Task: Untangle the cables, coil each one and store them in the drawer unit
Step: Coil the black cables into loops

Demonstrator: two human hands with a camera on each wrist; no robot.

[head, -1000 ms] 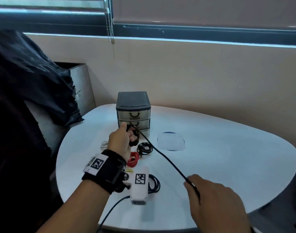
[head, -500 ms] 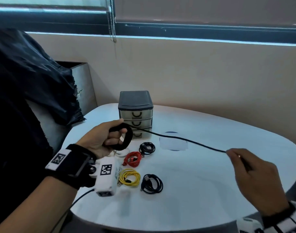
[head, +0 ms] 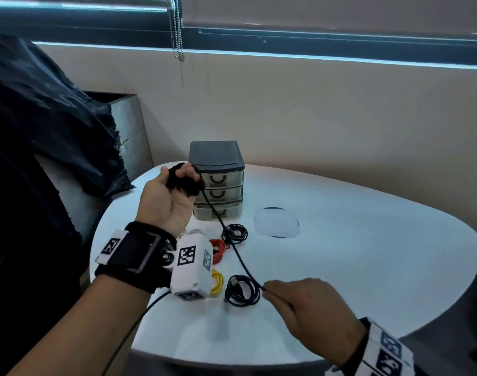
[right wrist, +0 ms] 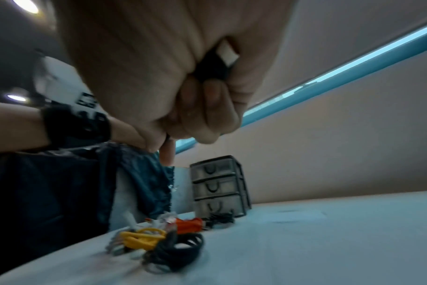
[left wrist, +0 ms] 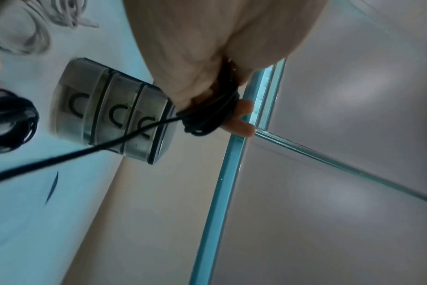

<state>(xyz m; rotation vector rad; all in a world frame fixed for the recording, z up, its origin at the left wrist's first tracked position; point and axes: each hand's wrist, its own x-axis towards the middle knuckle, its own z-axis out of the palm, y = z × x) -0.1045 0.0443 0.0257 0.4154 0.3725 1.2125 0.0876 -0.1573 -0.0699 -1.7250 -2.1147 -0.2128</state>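
While the black cable runs taut btwn your two hands, its wound part sits as loops round the fingers of your left hand, held up in front of the drawer unit, w/ fingers curled into the bundle. Your right hand is closed on the free end, low over the table near its front edge. Head view shows only the cable vanishing into that fist; right wrist view shows more: a black plug w/ a pale tip tucked btwn thumb and curled fingers. Left wrist view shows the strand leaving the loops and crossing the unit's three shut drawers, each w/ a dark curved handle. On the table lie coiled cables: black coil nearest the unit, red coil beside it, yellow coil partly behind your left wrist cam, a second black coil just beside your right hand's fingertips. A whitish coil shows clearly only in left wrist view. A pale sheet over a dark disc lies right of the unit.
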